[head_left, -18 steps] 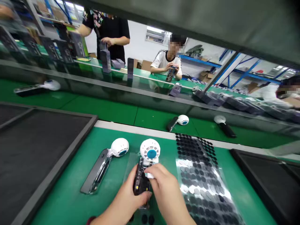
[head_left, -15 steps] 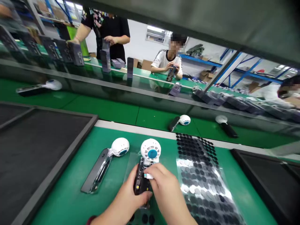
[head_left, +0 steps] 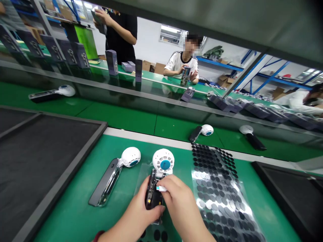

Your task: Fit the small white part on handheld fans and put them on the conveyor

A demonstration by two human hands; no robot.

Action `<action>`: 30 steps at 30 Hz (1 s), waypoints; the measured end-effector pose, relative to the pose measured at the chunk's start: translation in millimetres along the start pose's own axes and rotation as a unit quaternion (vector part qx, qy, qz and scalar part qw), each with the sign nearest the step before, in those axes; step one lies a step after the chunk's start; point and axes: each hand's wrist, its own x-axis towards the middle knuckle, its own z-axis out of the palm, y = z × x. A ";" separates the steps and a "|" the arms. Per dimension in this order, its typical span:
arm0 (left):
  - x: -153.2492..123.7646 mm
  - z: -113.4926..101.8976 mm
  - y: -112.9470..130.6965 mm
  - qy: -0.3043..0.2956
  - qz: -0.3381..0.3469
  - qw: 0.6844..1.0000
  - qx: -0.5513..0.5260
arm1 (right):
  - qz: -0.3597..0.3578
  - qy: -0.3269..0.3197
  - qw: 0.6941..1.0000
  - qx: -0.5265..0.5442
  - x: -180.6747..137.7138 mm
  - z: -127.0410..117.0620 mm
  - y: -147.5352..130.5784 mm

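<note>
1. Green belt point(head_left: 121, 117) carries its white fan point(head_left: 205, 130) further right than before; both hands have stayed put
2. The left hand point(head_left: 140, 216) grips the open fan handle point(head_left: 152, 196) on the table point(head_left: 75, 208), fingers closed round it
3. The right hand point(head_left: 180, 206) pinches a small white part point(head_left: 160, 189) at the handle's top

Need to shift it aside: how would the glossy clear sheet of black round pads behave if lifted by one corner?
The glossy clear sheet of black round pads probably flops and curls: it looks thin, with rippled glare. Likely very light; its slick surface may slide on the green mat.
</note>
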 end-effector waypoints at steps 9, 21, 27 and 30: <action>-2.6 -1.7 2.9 0.012 0.010 1.000 0.015 | 0.109 0.051 0.992 0.041 -2.8 11.5 0.3; -8.8 -9.8 10.9 -0.042 -0.047 0.945 -0.320 | 0.211 0.101 0.932 0.277 -28.9 16.8 4.9; -9.6 -9.9 7.0 -0.038 -0.050 0.956 -0.288 | 0.093 0.083 0.964 0.233 -33.9 29.5 13.3; -10.5 -9.8 8.2 -0.040 -0.048 0.959 -0.277 | 0.069 0.103 0.969 0.214 -34.3 30.4 16.4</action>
